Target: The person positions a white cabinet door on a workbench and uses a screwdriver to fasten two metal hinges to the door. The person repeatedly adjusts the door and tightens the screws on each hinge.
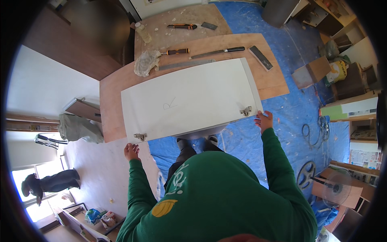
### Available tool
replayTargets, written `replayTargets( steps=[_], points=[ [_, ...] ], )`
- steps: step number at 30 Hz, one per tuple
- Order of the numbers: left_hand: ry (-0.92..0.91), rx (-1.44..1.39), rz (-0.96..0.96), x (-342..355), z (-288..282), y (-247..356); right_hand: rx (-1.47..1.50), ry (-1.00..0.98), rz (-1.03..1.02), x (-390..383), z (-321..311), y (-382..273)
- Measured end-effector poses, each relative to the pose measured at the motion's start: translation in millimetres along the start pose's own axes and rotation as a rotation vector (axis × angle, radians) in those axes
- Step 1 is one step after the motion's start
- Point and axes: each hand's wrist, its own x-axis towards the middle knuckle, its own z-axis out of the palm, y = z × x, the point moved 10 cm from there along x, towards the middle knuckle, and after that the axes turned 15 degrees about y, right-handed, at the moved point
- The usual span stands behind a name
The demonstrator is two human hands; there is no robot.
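Observation:
A white cabinet door (193,92) lies flat across the work table, its long near edge toward me. Two metal hinges sit along that edge: one hinge (140,137) by the left corner, the other hinge (245,111) by the right. A pencil mark shows on the door's face. My left hand (132,151) has its fingers closed on the near left corner. At the near right corner, my right hand (264,120) pinches the door's edge. The undersides of both grips are hidden.
Behind the door lie a screwdriver (177,51), a black-handled file (217,53), a flat metal strip (185,64), a sanding block (261,57) and crumpled plastic (146,63). Farther back is a utility knife (182,26). Blue sheeting (278,145) covers the floor; a person (50,183) is far left.

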Motion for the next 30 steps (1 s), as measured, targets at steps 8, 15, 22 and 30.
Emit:
replayTargets(
  steps=[8,15,22,30],
  points=[
    [-0.342,0.476,-0.195,-31,-25,-93,-0.332,0.08,-0.067,59,-76,85],
    [-0.935,0.778,0.976,-324,192,77,-0.509,0.386,-0.993,115,-113,-4],
    [-0.869,0.49,1.455,-313,363,138,-0.243,-0.002,-0.476,67,40,-154],
    [-0.725,0.832,1.527,-300,401,120,-0.367,-0.327,-1.051,22,198,-233]
  ],
)
